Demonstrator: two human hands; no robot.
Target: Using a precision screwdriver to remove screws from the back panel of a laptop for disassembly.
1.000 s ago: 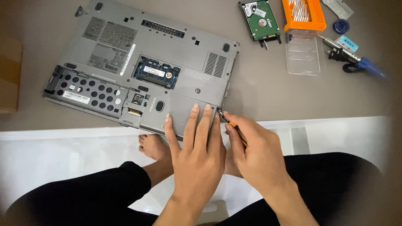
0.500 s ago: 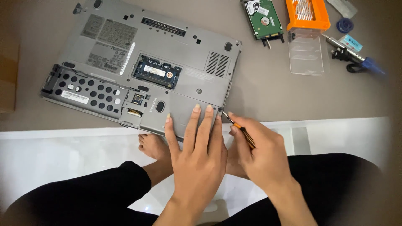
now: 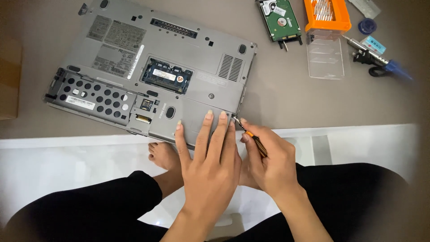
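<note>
Grey laptop (image 3: 152, 67) is lying upside down on the brown surface (image 3: 286, 98), base facing up, its near edge sitting close to the surface's front edge; taking the laptop as landmark. Left hand (image 3: 210, 166) is pressing flat on the laptop's near right corner, fingers (image 3: 207, 130) spread and extended, its grip apart and holding nothing. Right hand (image 3: 268, 163) is sitting just right of that same corner, its grip clamped on a small screwdriver (image 3: 253, 140) with an orange and black handle; the metal tip is touching the laptop's near right corner, the shaft slanting back toward the palm. In the laptop's middle an open bay is showing a blue memory module (image 3: 166, 75); along its near left side a perforated metal panel (image 3: 89, 94) is showing dark round holes. Beyond the laptop's far right corner a bare hard drive (image 3: 280, 18) with a green board is lying flat. Further right of the laptop an orange bit case (image 3: 327, 15) is standing open, its clear lid (image 3: 324, 56) resting on the surface just nearer than it. Right of that, a tool with a blue handle (image 3: 385, 62) is lying near a small round blue cap (image 3: 367, 25). Below the laptop's near edge, the person's bare foot (image 3: 163, 154) and black-trousered legs (image 3: 89, 210) are showing over a white floor (image 3: 58, 170).
</note>
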